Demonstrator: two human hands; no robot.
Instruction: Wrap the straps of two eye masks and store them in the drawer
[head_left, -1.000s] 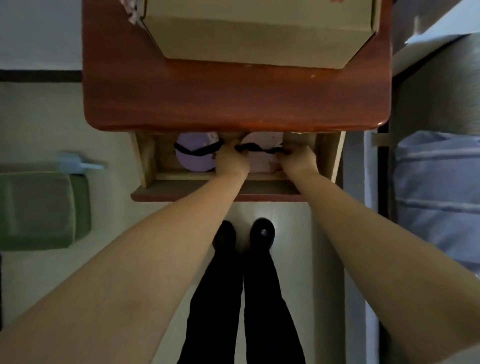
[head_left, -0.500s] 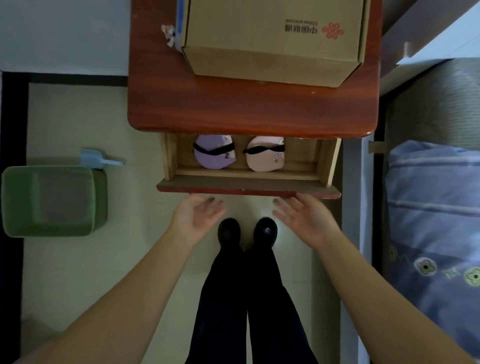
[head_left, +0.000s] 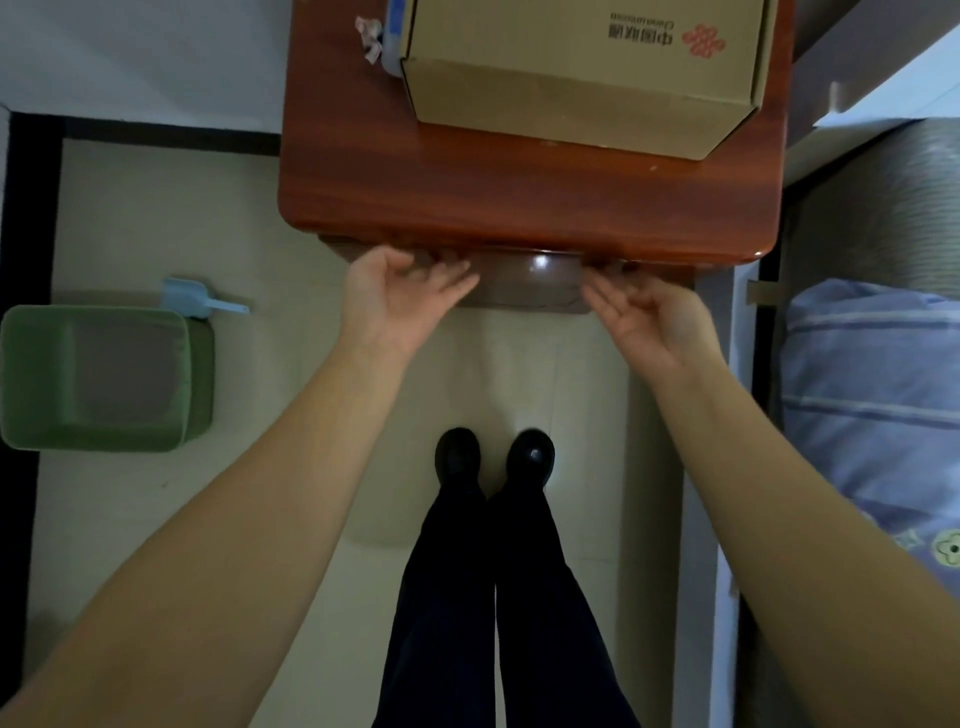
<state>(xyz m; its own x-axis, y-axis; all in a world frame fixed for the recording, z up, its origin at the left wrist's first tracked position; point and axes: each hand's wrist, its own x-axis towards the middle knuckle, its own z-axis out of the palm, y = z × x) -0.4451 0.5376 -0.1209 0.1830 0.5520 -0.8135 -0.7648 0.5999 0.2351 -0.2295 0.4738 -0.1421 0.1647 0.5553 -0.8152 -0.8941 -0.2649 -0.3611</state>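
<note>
The drawer (head_left: 530, 283) of the red-brown bedside table (head_left: 519, 202) is pushed in; only its dark front shows under the tabletop edge. Both eye masks are hidden inside it. My left hand (head_left: 400, 296) rests with spread fingers against the left part of the drawer front. My right hand (head_left: 649, 317) touches the right part, fingers extended. Neither hand holds anything.
A cardboard box (head_left: 582, 67) sits on the tabletop. A green bin (head_left: 98, 376) and a small blue scoop (head_left: 197, 301) are on the floor to the left. A bed with blue bedding (head_left: 872, 405) lies to the right. My legs and black shoes (head_left: 493, 457) stand below the drawer.
My hands left the two masks in the drawer and drew back. They then came forward against the drawer front, and the drawer went from open to shut, hiding the masks.
</note>
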